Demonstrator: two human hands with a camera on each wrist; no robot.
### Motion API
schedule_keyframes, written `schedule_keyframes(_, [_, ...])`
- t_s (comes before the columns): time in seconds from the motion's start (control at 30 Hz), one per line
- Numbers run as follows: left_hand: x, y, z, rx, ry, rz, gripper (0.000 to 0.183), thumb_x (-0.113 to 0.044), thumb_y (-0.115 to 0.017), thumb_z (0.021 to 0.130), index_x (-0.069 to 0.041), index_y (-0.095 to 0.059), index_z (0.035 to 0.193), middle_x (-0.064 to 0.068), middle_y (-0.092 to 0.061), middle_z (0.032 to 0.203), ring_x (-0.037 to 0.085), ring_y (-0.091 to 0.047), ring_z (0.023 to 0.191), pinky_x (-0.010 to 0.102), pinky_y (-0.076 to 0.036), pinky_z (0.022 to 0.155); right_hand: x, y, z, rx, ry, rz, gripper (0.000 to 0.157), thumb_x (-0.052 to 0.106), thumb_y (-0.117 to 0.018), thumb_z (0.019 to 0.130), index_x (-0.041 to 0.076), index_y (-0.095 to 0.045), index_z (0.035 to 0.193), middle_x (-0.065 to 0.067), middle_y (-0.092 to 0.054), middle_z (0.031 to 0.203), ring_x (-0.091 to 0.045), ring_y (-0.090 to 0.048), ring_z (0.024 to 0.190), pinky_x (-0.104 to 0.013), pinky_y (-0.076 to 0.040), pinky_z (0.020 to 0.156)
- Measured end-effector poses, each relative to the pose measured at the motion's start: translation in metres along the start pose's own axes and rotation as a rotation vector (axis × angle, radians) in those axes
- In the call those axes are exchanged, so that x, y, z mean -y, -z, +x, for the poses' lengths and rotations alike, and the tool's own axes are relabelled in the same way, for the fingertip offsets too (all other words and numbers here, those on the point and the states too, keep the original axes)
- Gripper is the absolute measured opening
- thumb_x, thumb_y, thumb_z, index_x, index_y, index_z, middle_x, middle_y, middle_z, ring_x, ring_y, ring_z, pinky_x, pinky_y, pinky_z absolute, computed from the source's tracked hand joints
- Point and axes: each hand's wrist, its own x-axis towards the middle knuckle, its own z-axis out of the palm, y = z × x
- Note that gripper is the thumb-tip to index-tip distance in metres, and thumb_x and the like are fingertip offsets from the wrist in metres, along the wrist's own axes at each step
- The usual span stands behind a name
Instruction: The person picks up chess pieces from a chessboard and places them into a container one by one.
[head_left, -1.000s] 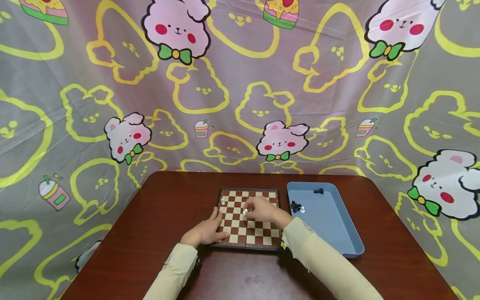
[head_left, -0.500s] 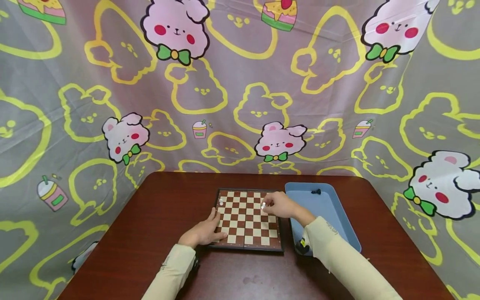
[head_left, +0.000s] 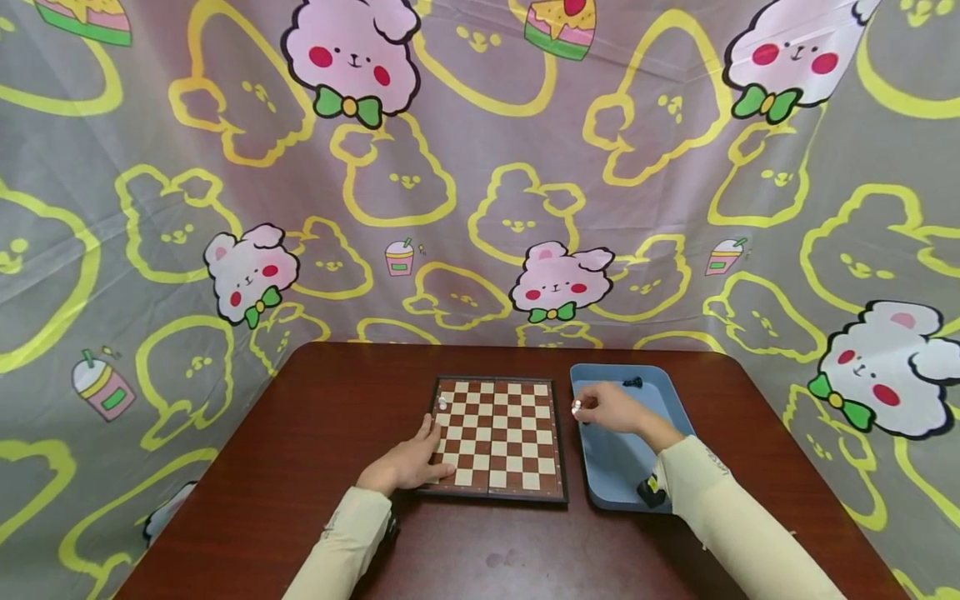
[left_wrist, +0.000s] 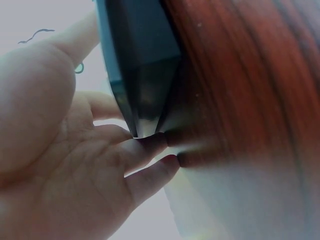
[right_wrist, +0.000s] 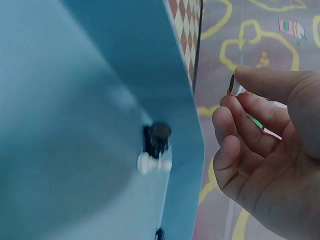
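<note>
My right hand (head_left: pixel 618 408) pinches a small white chess piece (head_left: pixel 576 407) between thumb and fingertips, above the left rim of the blue tray (head_left: pixel 617 467). In the right wrist view the held piece shows its dark base, and its upper part is hidden by the fingers. My left hand (head_left: pixel 408 464) rests at the left edge of the chessboard (head_left: pixel 517 442), thumb over its near left corner. The left wrist view has straight fingers touching the table beside the board's dark edge (left_wrist: pixel 140 55). One white piece (head_left: pixel 442 403) stands on the board's far left.
Inside the tray lie a black chess piece (head_left: pixel 633 382) near the far wall, and a dark piece (right_wrist: pixel 157 140) against a white piece (right_wrist: pixel 152 164) by the left wall. A patterned cloth (head_left: pixel 465 283) hangs behind the brown table (head_left: pixel 337 392).
My right hand has carried the white piece rightward, from the middle of the chessboard to above the tray's left side. My left hand has stayed on the board's edge.
</note>
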Motion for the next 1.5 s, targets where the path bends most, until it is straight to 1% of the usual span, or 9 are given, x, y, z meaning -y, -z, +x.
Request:
schedule_keyframes(0.1, [-0.001,0.001,-0.001,0.002,0.001,0.002,0.087,-0.047,-0.061,0.089,0.002,-0.02,0.149,0.022,-0.002,0.155,0.038,-0.058,0.106,0.044,-0.046,0.087,-0.007,0.006,-0.005,-0.009,0.005,-0.014,0.01,0.009,-0.062,0.09,0.0,-0.066,0.094,-0.003,-0.065,0.08,-0.027,-0.061,0.074,-0.033,-0.045,0.058])
schedule_keyframes(0.33, [0.0,0.001,0.0,0.003,-0.003,-0.006,0.087,-0.047,-0.061,0.089,0.002,-0.02,0.149,0.022,-0.001,0.155,0.037,-0.059,0.106,0.043,-0.046,0.085,-0.023,0.014,-0.012,-0.025,-0.011,-0.067,0.007,0.007,-0.066,0.088,0.001,-0.068,0.09,-0.001,-0.065,0.079,-0.013,-0.057,0.07,-0.032,-0.045,0.06])
schedule_keyframes(0.57, [0.001,0.001,0.0,0.007,-0.001,-0.002,0.088,-0.047,-0.061,0.089,0.002,-0.02,0.149,0.022,-0.001,0.155,0.036,-0.06,0.103,0.042,-0.047,0.083,-0.035,0.018,-0.017,-0.012,-0.037,-0.042,0.01,0.007,-0.064,0.088,0.0,-0.068,0.094,-0.002,-0.065,0.081,-0.016,-0.057,0.072,-0.033,-0.045,0.061])
schedule_keyframes(0.73, [0.0,0.001,0.0,0.006,-0.001,0.0,0.088,-0.046,-0.062,0.089,0.003,-0.02,0.149,0.023,-0.001,0.155,0.036,-0.06,0.104,0.042,-0.047,0.083,-0.04,0.018,-0.019,-0.014,-0.055,-0.034,0.012,0.009,-0.064,0.088,0.0,-0.069,0.095,-0.004,-0.066,0.083,-0.015,-0.055,0.072,-0.033,-0.044,0.061])
schedule_keyframes(0.9, [-0.001,0.001,0.0,0.004,0.006,0.001,0.087,-0.046,-0.062,0.089,0.003,-0.021,0.149,0.023,-0.002,0.155,0.039,-0.055,0.111,0.044,-0.046,0.087,-0.041,0.019,-0.021,-0.02,-0.061,-0.026,0.014,0.009,-0.064,0.088,-0.001,-0.069,0.097,-0.004,-0.065,0.083,-0.015,-0.054,0.072,-0.033,-0.044,0.062])
schedule_keyframes(1.1, [0.0,0.001,0.0,0.002,0.01,0.003,0.087,-0.046,-0.062,0.089,0.003,-0.021,0.149,0.023,-0.003,0.155,0.038,-0.056,0.11,0.044,-0.045,0.088,-0.041,0.021,-0.023,-0.017,-0.069,-0.024,0.018,0.01,-0.064,0.089,-0.003,-0.068,0.101,-0.001,-0.064,0.085,-0.015,-0.058,0.076,-0.034,-0.048,0.065])
schedule_keyframes(1.23, [-0.001,0.001,0.0,0.001,0.007,0.006,0.087,-0.046,-0.062,0.089,0.003,-0.022,0.148,0.023,-0.003,0.155,0.039,-0.055,0.111,0.044,-0.045,0.088,-0.04,0.021,-0.022,-0.022,-0.067,-0.031,0.018,0.011,-0.065,0.088,-0.002,-0.068,0.099,0.0,-0.064,0.084,-0.015,-0.058,0.076,-0.034,-0.048,0.065])
schedule_keyframes(1.37, [-0.001,0.001,0.0,0.002,0.009,0.004,0.087,-0.046,-0.062,0.089,0.002,-0.022,0.149,0.023,-0.003,0.155,0.039,-0.054,0.113,0.044,-0.045,0.088,-0.035,0.02,-0.021,-0.024,-0.064,-0.046,0.016,0.011,-0.065,0.088,-0.001,-0.069,0.099,0.002,-0.065,0.084,-0.014,-0.059,0.075,-0.033,-0.048,0.064])
schedule_keyframes(1.5, [-0.002,0.001,0.0,0.004,0.008,0.012,0.087,-0.047,-0.061,0.089,0.002,-0.021,0.149,0.022,-0.003,0.155,0.037,-0.055,0.111,0.043,-0.046,0.086,-0.025,0.019,-0.017,-0.027,-0.057,-0.045,0.017,0.01,-0.065,0.089,-0.001,-0.069,0.101,0.002,-0.065,0.084,-0.019,-0.061,0.076,-0.033,-0.048,0.063])
